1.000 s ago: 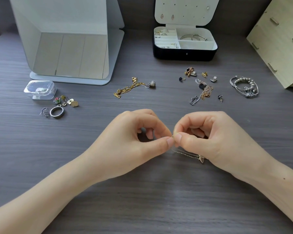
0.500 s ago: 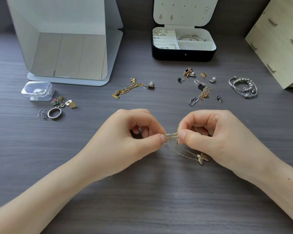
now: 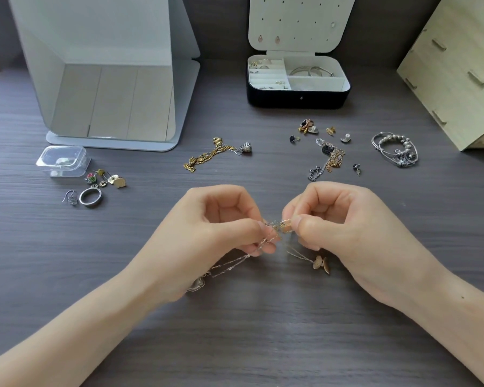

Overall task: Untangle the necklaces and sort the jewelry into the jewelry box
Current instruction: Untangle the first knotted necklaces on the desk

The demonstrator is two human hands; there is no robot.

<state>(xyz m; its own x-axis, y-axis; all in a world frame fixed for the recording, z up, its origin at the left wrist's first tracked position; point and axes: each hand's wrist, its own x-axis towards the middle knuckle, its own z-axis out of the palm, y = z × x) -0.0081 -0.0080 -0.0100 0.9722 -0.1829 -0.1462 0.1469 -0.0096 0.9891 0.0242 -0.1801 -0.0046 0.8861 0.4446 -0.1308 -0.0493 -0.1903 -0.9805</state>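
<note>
Grey wood-grain surface nearest, bare forearms crossing it. Over it, left hand and right hand close together, fingers curled, thumb and forefinger of each pinching the knot of fine gold and silver chain from opposite sides. Trailing down-left beneath left hand: loose chains. Below right hand: small pendant.

Judged step: teasing knot apart. Keep both pinches close to the knot. Pull outward gently, aiming to loosen rather than tighten. Roll strands between fingertips to find a free loop. Avoid loading the pendant side.

Beyond hands, unsorted: gold chain pile, mixed tangle, bangles. Farthest: jewelry box, lid up, compartments partly filled, well apart from knot.
</note>
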